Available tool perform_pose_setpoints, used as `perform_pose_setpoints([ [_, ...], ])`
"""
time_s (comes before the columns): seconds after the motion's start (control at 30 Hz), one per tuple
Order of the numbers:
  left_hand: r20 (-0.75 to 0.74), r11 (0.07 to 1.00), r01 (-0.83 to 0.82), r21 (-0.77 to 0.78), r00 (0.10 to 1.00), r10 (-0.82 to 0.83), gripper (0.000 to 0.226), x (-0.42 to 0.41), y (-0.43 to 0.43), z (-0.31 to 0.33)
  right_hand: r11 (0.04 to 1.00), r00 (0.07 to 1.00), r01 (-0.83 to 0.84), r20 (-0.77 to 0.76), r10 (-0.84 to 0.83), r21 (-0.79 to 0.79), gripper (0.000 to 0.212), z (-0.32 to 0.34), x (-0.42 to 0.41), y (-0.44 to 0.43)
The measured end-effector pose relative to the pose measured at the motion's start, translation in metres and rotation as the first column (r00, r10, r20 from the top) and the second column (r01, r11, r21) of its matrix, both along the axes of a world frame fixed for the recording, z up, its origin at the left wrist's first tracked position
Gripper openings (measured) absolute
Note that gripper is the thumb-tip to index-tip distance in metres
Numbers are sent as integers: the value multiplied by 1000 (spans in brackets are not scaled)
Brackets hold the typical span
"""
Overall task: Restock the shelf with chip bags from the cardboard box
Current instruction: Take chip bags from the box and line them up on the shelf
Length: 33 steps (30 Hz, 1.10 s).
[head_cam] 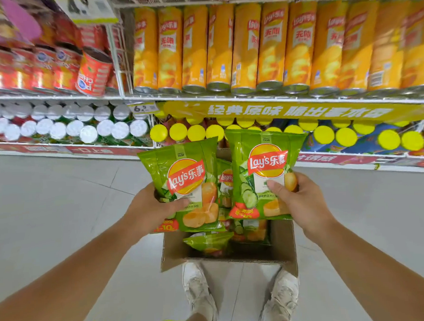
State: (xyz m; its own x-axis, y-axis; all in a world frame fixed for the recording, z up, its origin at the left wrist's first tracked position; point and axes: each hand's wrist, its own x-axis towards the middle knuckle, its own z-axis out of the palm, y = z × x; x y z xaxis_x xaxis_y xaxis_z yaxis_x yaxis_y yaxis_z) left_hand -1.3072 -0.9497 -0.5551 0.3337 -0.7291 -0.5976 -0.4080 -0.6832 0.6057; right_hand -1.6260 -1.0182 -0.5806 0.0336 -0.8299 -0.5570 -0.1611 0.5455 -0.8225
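Chip bags, two green ones, are held upright side by side above the cardboard box (282, 242), in front of the shelf's lower rows. Left bag (192, 183) sits in the left hand (148, 210), which grips its lower left edge: the thumb (181, 201) lies across the front and the other fingers are hidden behind. Right bag (263, 167) is clamped in the right hand (300, 201) at its lower right edge, thumb (276, 187) pressed on the front, fingers curled round the side and behind. The two bags stand just beside each other, a third green bag (225, 181) showing in the gap between them. More green bags (208, 241) lie in the open box on the pale floor (48, 205), with two white shoes (198, 291) just behind it. On the shelf (227, 97) stand orange tubes (244, 48); below a yellow banner (289, 111) lie tubes with yellow lids (196, 133), and to the left tubes with white lids (57, 130)
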Motion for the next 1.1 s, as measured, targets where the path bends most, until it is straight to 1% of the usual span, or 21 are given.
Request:
perform_pose_setpoints([
  [0.17,-5,999,-7,-49,1000,7,55,4,1,107,997,1000,-17,-10,16,-78,22,111,3,1],
  [0.3,-29,996,-2,-84,1000,0,50,11,5,194,987,997,-65,-44,60,-149,30,204,8,4],
  [0.4,-42,992,-8,-128,999,3,45,21,7,255,979,998,-53,-29,48,-198,28,268,13,8],
  [0.43,-51,991,-8,-135,999,2,47,25,7,274,976,999,-53,-23,50,-212,28,287,15,9],
  [0.53,-60,984,-12,-177,998,2,70,41,5,323,964,998,-64,-39,56,-258,30,334,26,8],
  [0.57,-57,980,-8,-198,998,-3,68,45,4,338,962,998,-60,-35,52,-266,36,349,31,8],
  [0.63,-39,969,-1,-245,999,-9,55,54,2,367,956,998,-56,-41,46,-286,52,373,41,6],
  [0.67,-34,963,1,-271,999,-11,55,58,-1,380,950,998,-54,-44,43,-309,54,384,44,4],
  [0.7,-33,955,2,-296,999,-13,60,63,-4,393,943,999,-45,-35,35,-328,53,395,48,2],
  [0.77,-40,933,14,-358,999,-30,72,74,-9,415,935,1000,-22,-12,19,-354,38,419,57,-4],
  [0.8,-32,924,15,-383,999,-29,70,81,-12,423,928,1000,-25,-11,23,-371,29,429,63,-8],
  [0.83,-24,919,18,-394,999,-30,61,88,-14,430,920,1000,-25,-4,25,-392,23,438,69,-11],
  [0.9,-19,905,18,-426,999,-29,39,97,-20,445,903,1000,-8,-3,7,-430,20,453,79,-16],
  [0.97,7,897,46,-440,999,-48,29,105,-25,458,893,1000,-16,-22,7,-450,20,466,89,-20],
  [1.03,13,892,68,-446,998,-69,32,113,-32,469,892,1000,-17,-17,10,-451,23,478,96,-25],
  [1.1,22,881,83,-467,996,-82,40,119,-40,483,889,1000,-11,-13,5,-457,25,490,102,-32],
])
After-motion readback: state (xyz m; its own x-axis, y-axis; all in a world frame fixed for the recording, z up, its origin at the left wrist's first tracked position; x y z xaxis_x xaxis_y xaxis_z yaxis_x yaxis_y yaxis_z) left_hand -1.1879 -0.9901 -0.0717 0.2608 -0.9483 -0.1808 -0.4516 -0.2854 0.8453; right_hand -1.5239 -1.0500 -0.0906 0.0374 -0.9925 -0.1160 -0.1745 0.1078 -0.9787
